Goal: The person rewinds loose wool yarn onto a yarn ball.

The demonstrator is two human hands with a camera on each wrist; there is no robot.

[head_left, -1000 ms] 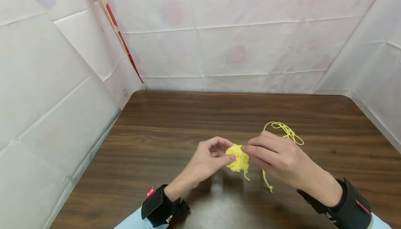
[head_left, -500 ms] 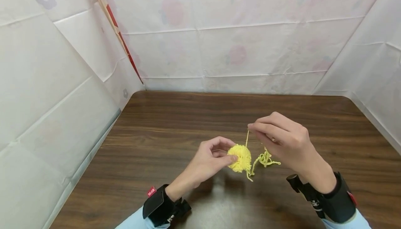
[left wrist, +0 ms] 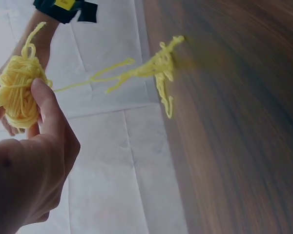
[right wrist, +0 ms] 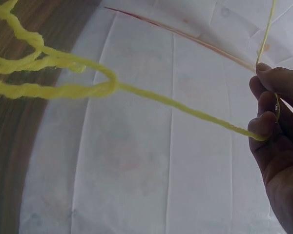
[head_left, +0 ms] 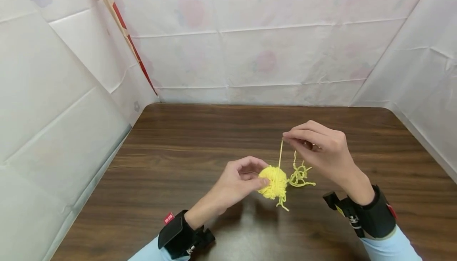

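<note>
Left hand (head_left: pixel 238 181) holds a small yellow yarn ball (head_left: pixel 273 181) just above the table (head_left: pixel 178 154), thumb and fingertips curled round its left side; the left wrist view shows the thumb pressed against the wound turns. Right hand (head_left: pixel 317 150) is raised beyond and to the right of the ball, thumb and forefinger pinched tight on a strand (head_left: pixel 280 154) that runs straight up from the ball to the fingertips, taut. From the same pinch a second length drops into a loose tangle (head_left: pixel 300 175) lying just right of the ball, apparently touching the table. A short tail (head_left: pixel 282 203) hangs free under the ball. Judgement on progress: most of the yarn looks already wound, the ball being round and compact, with only the taut strand and the small tangle still loose. What remains appears to be taking up that last length and dealing with the loose end. Whether the tangle holds a knot cannot be told; the right wrist view shows only a doubled loop (right wrist: pixel 63 78).
</note>
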